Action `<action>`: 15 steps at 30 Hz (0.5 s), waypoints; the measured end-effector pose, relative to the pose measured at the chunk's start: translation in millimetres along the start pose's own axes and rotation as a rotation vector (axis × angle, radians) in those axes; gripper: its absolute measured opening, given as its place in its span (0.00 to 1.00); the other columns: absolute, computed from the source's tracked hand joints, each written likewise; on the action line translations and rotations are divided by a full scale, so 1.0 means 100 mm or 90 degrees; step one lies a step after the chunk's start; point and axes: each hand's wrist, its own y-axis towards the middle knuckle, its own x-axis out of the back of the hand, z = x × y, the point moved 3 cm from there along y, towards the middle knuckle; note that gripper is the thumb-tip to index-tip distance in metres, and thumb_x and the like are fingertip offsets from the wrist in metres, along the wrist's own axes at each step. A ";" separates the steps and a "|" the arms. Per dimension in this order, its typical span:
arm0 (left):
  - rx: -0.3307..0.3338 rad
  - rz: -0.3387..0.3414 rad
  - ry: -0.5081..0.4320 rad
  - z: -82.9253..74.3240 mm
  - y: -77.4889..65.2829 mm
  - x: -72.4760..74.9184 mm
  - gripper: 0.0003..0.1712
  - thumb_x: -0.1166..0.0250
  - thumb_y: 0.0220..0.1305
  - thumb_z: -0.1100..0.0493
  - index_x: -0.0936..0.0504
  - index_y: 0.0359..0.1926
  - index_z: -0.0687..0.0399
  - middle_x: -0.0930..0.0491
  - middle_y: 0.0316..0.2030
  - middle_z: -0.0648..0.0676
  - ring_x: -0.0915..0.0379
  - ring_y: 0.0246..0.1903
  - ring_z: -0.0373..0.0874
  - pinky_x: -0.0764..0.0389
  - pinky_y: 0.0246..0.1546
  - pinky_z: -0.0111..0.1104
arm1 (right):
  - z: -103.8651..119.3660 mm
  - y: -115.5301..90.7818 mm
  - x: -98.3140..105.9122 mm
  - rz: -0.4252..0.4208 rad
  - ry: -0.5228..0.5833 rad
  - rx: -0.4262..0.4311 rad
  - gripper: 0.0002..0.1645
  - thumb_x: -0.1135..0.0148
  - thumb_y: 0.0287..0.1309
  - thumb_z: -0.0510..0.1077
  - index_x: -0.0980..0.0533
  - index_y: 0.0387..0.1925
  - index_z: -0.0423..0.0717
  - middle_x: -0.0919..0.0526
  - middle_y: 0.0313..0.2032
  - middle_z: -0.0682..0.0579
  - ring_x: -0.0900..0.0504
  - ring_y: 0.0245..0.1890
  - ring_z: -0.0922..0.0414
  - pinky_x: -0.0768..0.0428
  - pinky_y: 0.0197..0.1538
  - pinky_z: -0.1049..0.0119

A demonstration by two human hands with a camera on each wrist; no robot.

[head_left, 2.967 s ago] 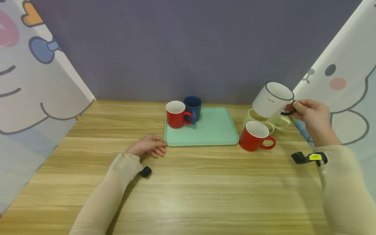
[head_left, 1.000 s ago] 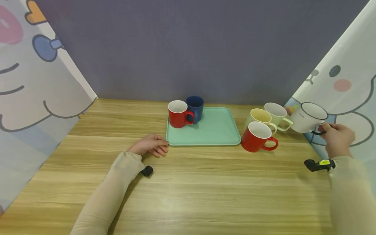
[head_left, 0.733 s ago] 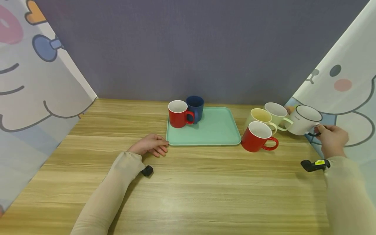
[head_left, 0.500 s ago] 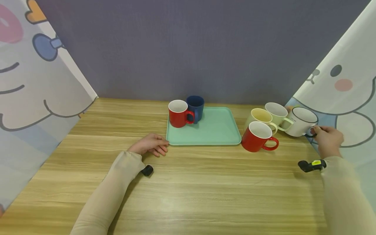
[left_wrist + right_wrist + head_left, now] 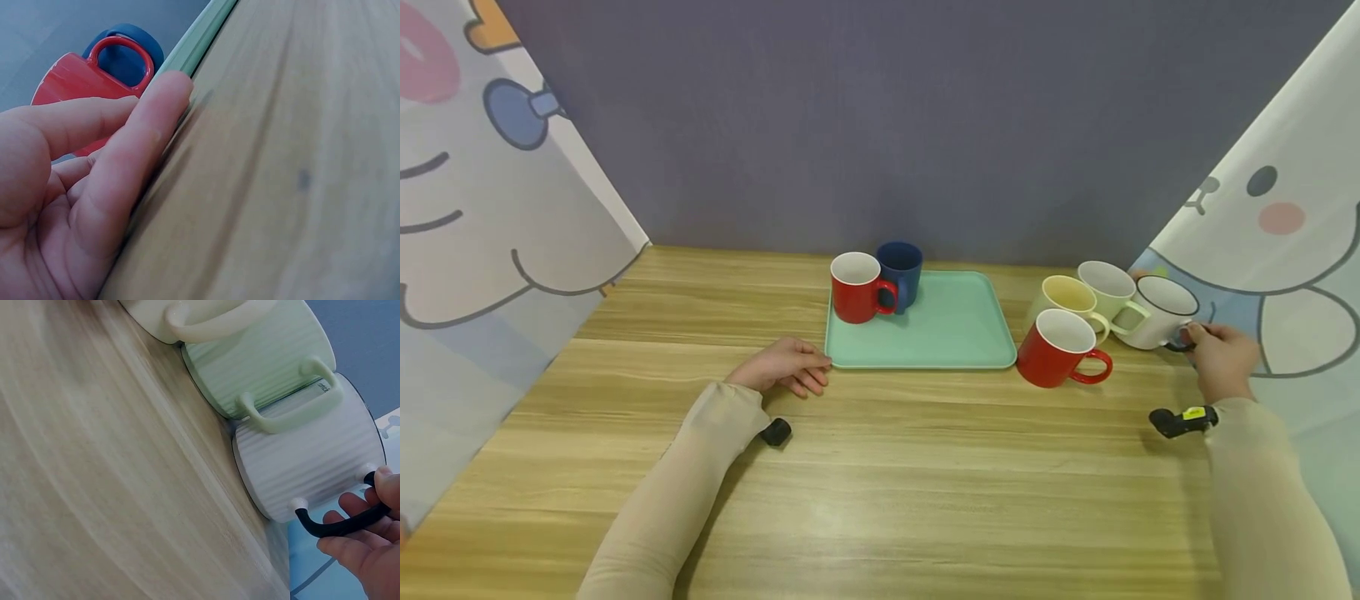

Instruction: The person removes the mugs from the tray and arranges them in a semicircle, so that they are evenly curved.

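At the right of the head view, my right hand (image 5: 1225, 354) grips the black handle (image 5: 344, 528) of a white mug (image 5: 1146, 329) with a dark rim. That mug stands upright on the table, right beside a light green mug (image 5: 269, 362), apparently touching it. A yellow mug (image 5: 1070, 296) and a red mug (image 5: 1045, 358) are close by on their left. My left hand (image 5: 782, 367) rests at the near-left corner of a mint green tray (image 5: 947, 333). Its fingers are loosely extended and touch the rim. Another red mug (image 5: 853, 302) and a blue mug (image 5: 912, 279) stand on the tray.
The wooden table (image 5: 925, 483) runs to a dark grey back panel (image 5: 880, 125). Printed cartoon sheets (image 5: 1285, 333) hang on both sides, the right one close behind my right hand. The red mug stands against the tray's near-right corner.
My right hand brought the white mug from above the other mugs to the far right, then moved it left along the table toward the light green mug. My left hand stays at the tray.
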 end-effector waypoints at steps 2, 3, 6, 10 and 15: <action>-0.003 0.001 0.001 0.00 0.01 0.00 0.14 0.38 0.70 0.57 0.19 0.44 0.66 0.15 0.28 0.54 0.16 0.27 0.42 0.17 0.26 0.31 | 0.01 0.00 0.00 0.003 -0.020 0.000 0.07 0.47 0.72 0.45 0.27 0.35 0.57 0.24 0.20 0.73 0.25 0.25 0.70 0.25 0.26 0.81; -0.003 0.001 0.001 0.00 0.01 0.00 0.14 0.38 0.70 0.57 0.19 0.44 0.66 0.15 0.28 0.54 0.16 0.27 0.42 0.17 0.26 0.32 | 0.01 0.01 0.00 0.005 -0.034 0.000 0.06 0.48 0.73 0.45 0.27 0.36 0.57 0.24 0.21 0.73 0.25 0.25 0.71 0.25 0.27 0.81; -0.002 -0.002 0.002 -0.01 -0.01 0.00 0.13 0.38 0.70 0.57 0.18 0.43 0.66 0.15 0.28 0.54 0.16 0.28 0.42 0.17 0.27 0.32 | 0.04 0.00 0.00 0.025 -0.041 0.002 0.05 0.48 0.73 0.45 0.28 0.38 0.55 0.24 0.21 0.72 0.25 0.26 0.71 0.24 0.28 0.81; 0.000 -0.006 0.003 -0.05 -0.05 -0.01 0.12 0.39 0.71 0.58 0.18 0.41 0.65 0.15 0.28 0.54 0.15 0.28 0.42 0.17 0.26 0.31 | 0.06 0.02 0.02 0.067 0.003 0.006 0.05 0.47 0.73 0.44 0.28 0.37 0.50 0.23 0.22 0.70 0.23 0.23 0.71 0.23 0.26 0.80; 0.004 -0.006 -0.004 -0.05 -0.05 -0.02 0.11 0.39 0.71 0.58 0.18 0.40 0.64 0.15 0.27 0.54 0.16 0.27 0.42 0.17 0.26 0.31 | -0.02 0.11 0.09 0.078 -0.027 0.029 0.07 0.44 0.71 0.49 0.25 0.35 0.55 0.24 0.25 0.70 0.24 0.26 0.71 0.22 0.28 0.79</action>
